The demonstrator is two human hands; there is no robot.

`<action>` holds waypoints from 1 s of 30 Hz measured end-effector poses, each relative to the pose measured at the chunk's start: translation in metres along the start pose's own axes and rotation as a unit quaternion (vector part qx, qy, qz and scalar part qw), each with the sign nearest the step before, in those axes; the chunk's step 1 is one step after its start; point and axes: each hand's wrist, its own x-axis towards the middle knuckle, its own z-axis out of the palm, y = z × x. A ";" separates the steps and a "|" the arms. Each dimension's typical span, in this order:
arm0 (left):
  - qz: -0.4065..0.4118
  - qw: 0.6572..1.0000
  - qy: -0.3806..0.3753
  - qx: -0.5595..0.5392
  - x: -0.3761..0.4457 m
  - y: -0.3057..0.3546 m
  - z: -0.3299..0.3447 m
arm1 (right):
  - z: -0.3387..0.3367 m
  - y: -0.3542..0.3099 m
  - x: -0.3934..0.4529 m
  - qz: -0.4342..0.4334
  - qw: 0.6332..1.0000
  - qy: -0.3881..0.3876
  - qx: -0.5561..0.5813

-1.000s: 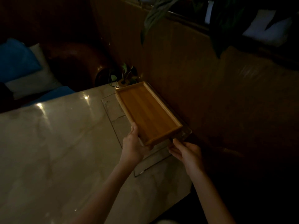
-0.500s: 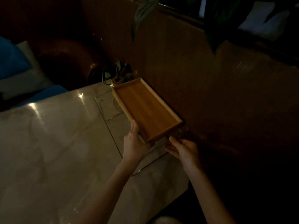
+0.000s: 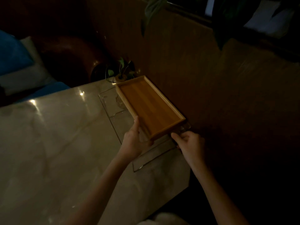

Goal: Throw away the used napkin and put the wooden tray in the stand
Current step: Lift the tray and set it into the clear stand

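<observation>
Wooden tray [image 3: 150, 106] placement, as I read it from the head camera. Lighting is low; fine detail is limited.

Nearest to me, both bare forearms reach forward over the pale, glossy worktop [image 3: 53, 143].

Left hand [image 3: 132, 141]: its grip is closed on the near left corner of the tray, thumb lying along the left rim, fingers wrapped under the corner.

Right hand [image 3: 190, 143]: it sits just right of the tray's near right corner, fingers curled, index finger extended toward the near edge. I cannot tell whether this grip actually holds the tray or the clear part below it.

The tray is rectangular, shallow and empty, with a raised rim. Its long axis runs away from me and to the left. It lies over a clear stand [image 3: 113, 109] at the right edge of the worktop, close beside the brown wall panel [image 3: 211, 78]. The stand's transparent edges show to the left of the tray and below its near end. I cannot tell whether the tray is fully seated.

Beyond the tray's far end stands a small potted plant [image 3: 121, 73]. Further left, blue and white cushions [image 3: 16, 62] lie on dark seating.
</observation>
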 end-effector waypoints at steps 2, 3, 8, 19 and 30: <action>0.006 0.999 0.014 0.028 -0.004 -0.003 -0.006 | -0.004 -0.013 -0.005 -0.070 0.990 0.043 -0.111; 0.006 0.998 0.026 0.059 -0.006 -0.004 -0.007 | -0.004 -0.020 -0.006 -0.108 0.986 0.042 -0.116; 0.006 0.993 0.026 0.115 -0.008 -0.002 -0.002 | 0.018 -0.033 -0.001 -0.302 0.935 -0.106 -0.154; 0.003 0.991 0.048 0.124 -0.006 -0.004 0.003 | 0.037 -0.023 0.004 -0.385 0.883 -0.084 -0.256; -0.008 0.993 -0.043 0.110 -0.003 0.001 -0.021 | 0.032 -0.055 0.005 -0.315 0.896 -0.151 -0.274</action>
